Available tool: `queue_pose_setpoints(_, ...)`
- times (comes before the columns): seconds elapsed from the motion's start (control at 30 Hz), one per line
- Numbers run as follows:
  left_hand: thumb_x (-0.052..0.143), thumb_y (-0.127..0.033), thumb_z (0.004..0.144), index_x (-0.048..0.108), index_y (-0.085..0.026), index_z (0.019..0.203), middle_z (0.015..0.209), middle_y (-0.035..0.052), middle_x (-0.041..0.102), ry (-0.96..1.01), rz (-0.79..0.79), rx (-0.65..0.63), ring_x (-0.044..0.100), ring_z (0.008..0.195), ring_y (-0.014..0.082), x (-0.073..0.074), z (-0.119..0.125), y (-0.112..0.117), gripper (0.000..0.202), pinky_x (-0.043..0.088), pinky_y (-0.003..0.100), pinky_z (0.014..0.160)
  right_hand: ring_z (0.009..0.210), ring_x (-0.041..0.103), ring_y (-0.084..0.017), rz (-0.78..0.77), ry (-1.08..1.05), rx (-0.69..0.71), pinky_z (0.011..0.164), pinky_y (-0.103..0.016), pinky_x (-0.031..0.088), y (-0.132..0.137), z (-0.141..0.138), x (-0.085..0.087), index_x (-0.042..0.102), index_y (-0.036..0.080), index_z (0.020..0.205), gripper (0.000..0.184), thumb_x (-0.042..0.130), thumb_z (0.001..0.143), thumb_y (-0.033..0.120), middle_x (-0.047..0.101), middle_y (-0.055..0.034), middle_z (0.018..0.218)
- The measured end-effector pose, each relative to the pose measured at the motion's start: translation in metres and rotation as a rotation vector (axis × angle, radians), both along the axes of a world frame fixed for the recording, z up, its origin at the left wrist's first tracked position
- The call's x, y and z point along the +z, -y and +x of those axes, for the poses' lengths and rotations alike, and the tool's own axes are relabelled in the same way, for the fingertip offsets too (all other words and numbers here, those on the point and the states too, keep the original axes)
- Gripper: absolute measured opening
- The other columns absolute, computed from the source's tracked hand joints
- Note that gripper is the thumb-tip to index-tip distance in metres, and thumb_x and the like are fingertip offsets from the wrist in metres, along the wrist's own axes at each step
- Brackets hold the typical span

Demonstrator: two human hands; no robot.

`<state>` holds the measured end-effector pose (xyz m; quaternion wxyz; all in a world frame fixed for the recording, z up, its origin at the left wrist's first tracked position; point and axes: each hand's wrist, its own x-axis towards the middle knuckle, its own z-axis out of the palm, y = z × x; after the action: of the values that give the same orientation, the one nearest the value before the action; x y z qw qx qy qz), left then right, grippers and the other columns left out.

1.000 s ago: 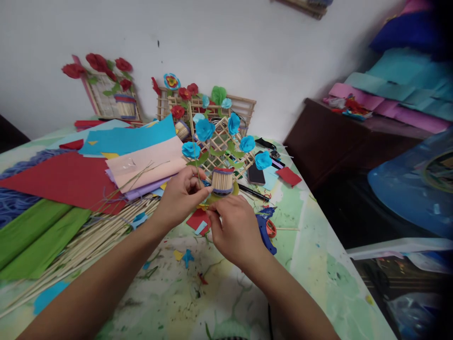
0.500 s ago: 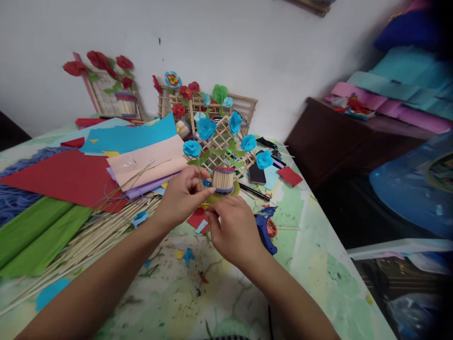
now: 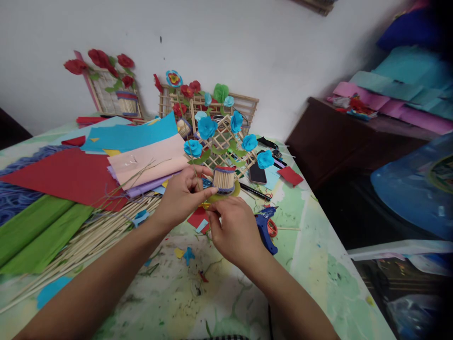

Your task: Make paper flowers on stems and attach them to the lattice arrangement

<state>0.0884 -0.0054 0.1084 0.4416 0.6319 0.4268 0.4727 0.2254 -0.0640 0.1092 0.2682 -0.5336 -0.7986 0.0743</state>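
Note:
My left hand [image 3: 186, 189] is closed, thumb and fingertips pinching a thin greenish stem [image 3: 195, 172] that rises above it; its upper end is hard to follow. My right hand [image 3: 235, 226] is closed just below and to the right, fingertips together at the stem's lower end, which they largely hide. Right behind the hands stands a small holder of short sticks [image 3: 224, 180] with red and purple-blue bands. It sits before a wooden stick lattice [image 3: 221, 137] that carries green paper leaves and blue paper flowers [image 3: 207, 127].
On the left lie red paper [image 3: 71, 179], green paper [image 3: 46, 226], pink paper [image 3: 152, 160] and a bundle of thin sticks [image 3: 106, 233]. A blue glue gun [image 3: 264, 229], a phone [image 3: 257, 173] and a black pen [image 3: 255, 191] lie right. Finished-looking flower frames [image 3: 113, 89] lean against the wall.
The stem's upper part has tilted to the left; it stood nearly upright before. Both hands keep almost the same place and grip.

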Motion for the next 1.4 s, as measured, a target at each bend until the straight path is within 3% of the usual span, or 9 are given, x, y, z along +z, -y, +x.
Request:
queue_pose_setpoints(0.1, 0.073, -0.028, 0.070, 0.057, -0.018, 0.096, 0.044, -0.0122, 0.038, 0.040, -0.039, -0.022, 0.034, 0.038, 0.0054, -0.001, 0.000, -0.001, 0.033, 0.026, 0.018, 0.041, 0.071, 0.057, -0.020, -0.011, -0.022, -0.029, 0.066, -0.032, 0.037, -0.001, 0.002, 0.001, 0.063, 0.016, 0.073, 0.015, 0.052, 0.082, 0.016, 0.065, -0.0053, 0.071)
queue_pose_setpoints(0.2, 0.072, -0.032, 0.070, 0.059, -0.017, 0.089, 0.054, -0.0070, 0.050, 0.054, -0.095, -0.087, 0.045, 0.046, 0.0072, -0.001, -0.001, -0.004, 0.027, 0.034, 0.018, 0.046, 0.068, 0.056, -0.017, -0.022, -0.135, -0.059, 0.063, -0.029, 0.036, -0.004, 0.007, 0.003, 0.062, 0.017, 0.071, 0.015, 0.051, 0.081, 0.016, 0.064, -0.0030, 0.069)
queue_pose_setpoints(0.3, 0.068, -0.035, 0.072, 0.063, -0.015, 0.077, 0.065, -0.0003, 0.059, -0.037, -0.114, -0.210, 0.052, 0.056, 0.0104, 0.000, -0.002, -0.005, 0.021, 0.040, 0.021, 0.051, 0.066, 0.056, -0.015, -0.024, -0.239, -0.099, 0.061, -0.027, 0.037, -0.007, 0.013, 0.005, 0.062, 0.018, 0.071, 0.015, 0.052, 0.081, 0.016, 0.064, -0.0019, 0.068)
queue_pose_setpoints(0.4, 0.065, -0.037, 0.075, 0.066, -0.014, 0.070, 0.064, 0.0014, 0.058, -0.143, -0.058, -0.265, 0.051, 0.055, 0.0108, 0.002, -0.003, -0.005, 0.023, 0.038, 0.021, 0.049, 0.065, 0.056, -0.015, -0.033, -0.257, -0.119, 0.060, -0.026, 0.037, -0.009, 0.015, 0.006, 0.063, 0.018, 0.070, 0.014, 0.053, 0.081, 0.016, 0.064, -0.0016, 0.067)
queue_pose_setpoints(0.77, 0.059, -0.041, 0.079, 0.060, -0.015, 0.068, 0.060, -0.0009, 0.052, -0.225, 0.009, -0.172, 0.046, 0.054, 0.0115, -0.004, -0.015, -0.015, 0.028, 0.036, 0.022, 0.050, 0.077, 0.064, -0.018, 0.011, -0.268, -0.102, 0.069, -0.028, 0.043, -0.011, 0.029, 0.008, 0.070, 0.021, 0.084, 0.016, 0.054, 0.084, 0.019, 0.072, -0.0029, 0.082)
queue_pose_setpoints(1.0, 0.057, -0.043, 0.079, 0.060, -0.015, 0.069, 0.062, 0.0006, 0.054, -0.280, -0.004, -0.153, 0.048, 0.056, 0.0130, 0.000, -0.019, -0.016, 0.030, 0.038, 0.024, 0.052, 0.063, 0.059, -0.016, 0.014, -0.245, -0.278, 0.060, -0.028, 0.039, -0.023, 0.053, 0.013, 0.066, 0.019, 0.073, 0.014, 0.056, 0.082, 0.024, 0.068, -0.0022, 0.070)
queue_pose_setpoints(1.2, 0.057, -0.042, 0.078, 0.060, -0.016, 0.069, 0.063, 0.0012, 0.054, -0.285, -0.027, -0.165, 0.049, 0.057, 0.0137, 0.001, -0.019, -0.015, 0.028, 0.038, 0.025, 0.053, 0.077, 0.059, -0.023, 0.191, -0.204, -0.442, 0.072, -0.035, 0.042, -0.035, 0.073, 0.012, 0.062, 0.017, 0.077, 0.011, 0.056, 0.082, 0.026, 0.066, -0.0061, 0.077)
queue_pose_setpoints(1.3, 0.057, -0.043, 0.079, 0.060, -0.016, 0.070, 0.064, 0.0005, 0.054, -0.276, -0.037, -0.183, 0.048, 0.058, 0.0133, 0.000, -0.019, -0.014, 0.029, 0.038, 0.025, 0.054, 0.092, 0.057, -0.025, 0.289, -0.281, -0.377, 0.085, -0.041, 0.042, -0.036, 0.070, 0.009, 0.062, 0.018, 0.086, 0.011, 0.058, 0.081, 0.026, 0.065, -0.0079, 0.090)
queue_pose_setpoints(1.4, 0.058, -0.043, 0.080, 0.059, -0.016, 0.070, 0.065, -0.0002, 0.053, -0.239, -0.053, -0.207, 0.048, 0.060, 0.0124, 0.001, -0.020, -0.013, 0.029, 0.037, 0.024, 0.055, 0.098, 0.056, -0.022, 0.324, -0.476, -0.281, 0.089, -0.040, 0.042, -0.028, 0.055, 0.010, 0.062, 0.020, 0.087, 0.011, 0.062, 0.079, 0.028, 0.061, -0.0067, 0.098)
